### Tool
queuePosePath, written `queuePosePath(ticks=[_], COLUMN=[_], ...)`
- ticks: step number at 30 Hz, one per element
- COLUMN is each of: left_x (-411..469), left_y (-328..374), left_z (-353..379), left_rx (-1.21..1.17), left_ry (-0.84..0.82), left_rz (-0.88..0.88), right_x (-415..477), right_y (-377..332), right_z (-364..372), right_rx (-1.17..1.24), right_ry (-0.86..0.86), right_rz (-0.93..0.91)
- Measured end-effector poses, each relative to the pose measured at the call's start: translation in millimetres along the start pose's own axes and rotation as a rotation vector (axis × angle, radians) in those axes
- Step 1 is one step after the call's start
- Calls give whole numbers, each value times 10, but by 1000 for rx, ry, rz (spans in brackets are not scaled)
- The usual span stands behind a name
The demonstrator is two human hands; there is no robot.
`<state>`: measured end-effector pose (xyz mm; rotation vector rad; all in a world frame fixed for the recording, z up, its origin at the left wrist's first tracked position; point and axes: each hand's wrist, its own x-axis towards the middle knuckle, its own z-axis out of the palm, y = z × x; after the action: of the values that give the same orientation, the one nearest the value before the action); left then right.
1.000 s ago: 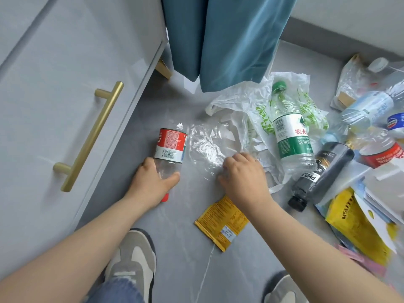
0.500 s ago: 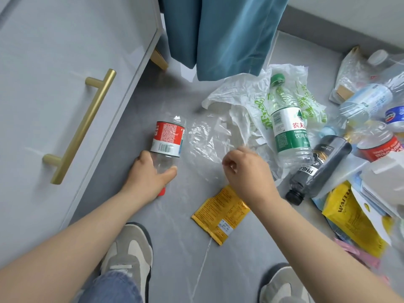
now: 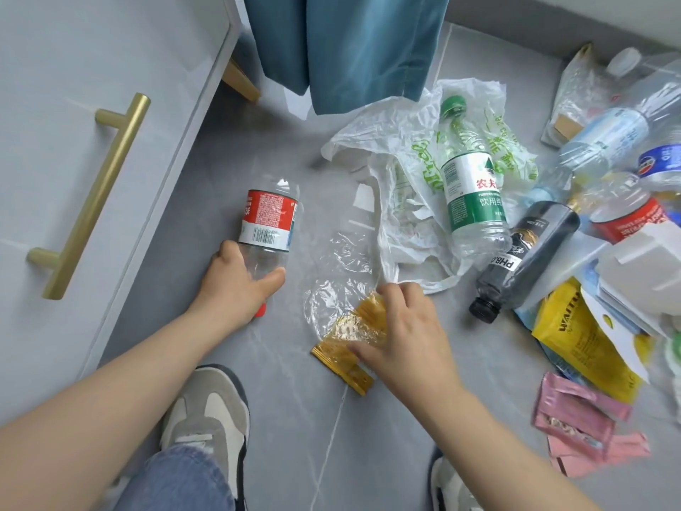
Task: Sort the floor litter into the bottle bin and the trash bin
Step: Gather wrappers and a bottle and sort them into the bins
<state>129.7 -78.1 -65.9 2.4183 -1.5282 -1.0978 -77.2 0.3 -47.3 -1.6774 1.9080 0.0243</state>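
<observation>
My left hand [image 3: 236, 285] grips a clear bottle with a red label [image 3: 268, 225] lying on the grey floor, fingers around its neck end above the red cap. My right hand [image 3: 403, 343] holds a crumpled sheet of clear plastic film [image 3: 339, 285] and presses it down over a small yellow sachet [image 3: 346, 357]. To the right lie a white plastic bag with green print [image 3: 409, 156], a green-label bottle [image 3: 470, 182] on top of it, and a black bottle [image 3: 523, 256]. No bin is in view.
A grey cabinet with a brass handle [image 3: 92, 197] stands at the left, a blue curtain [image 3: 350, 46] hangs at the top. More bottles [image 3: 608, 138], a yellow pouch [image 3: 586, 337], pink wrappers [image 3: 582, 425] and white packaging [image 3: 641, 278] pile up at the right. My shoes [image 3: 210, 411] are below.
My right hand has pulled the clear film toward me, from beside the white bag down onto the yellow sachet. My left hand keeps its hold on the red-label bottle.
</observation>
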Motion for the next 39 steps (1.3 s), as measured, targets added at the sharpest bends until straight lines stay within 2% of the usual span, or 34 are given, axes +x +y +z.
queuePosePath(ticks=[7,16,20,25,32,39], left_x=[4,11,11,32,39,38], left_y=[-17,-15,-4,-13,0,15], left_z=[-1,3,10,35,56,54], left_rx=[13,29,48,66,92,83], left_ry=[-10,-21,-22,-35,-23,-22], left_rz=[1,-2,4,28,48,45], right_x=[103,146,252,703,1088,1204], right_y=[-154,-71,-58,3,38,133], right_z=[146,-71,-359,-583,-419,-483], right_rx=[-86,131,181,119,47,-48], right_ry=[-40,-18,121,265,43,83], right_rz=[124,69,16,37,167,129])
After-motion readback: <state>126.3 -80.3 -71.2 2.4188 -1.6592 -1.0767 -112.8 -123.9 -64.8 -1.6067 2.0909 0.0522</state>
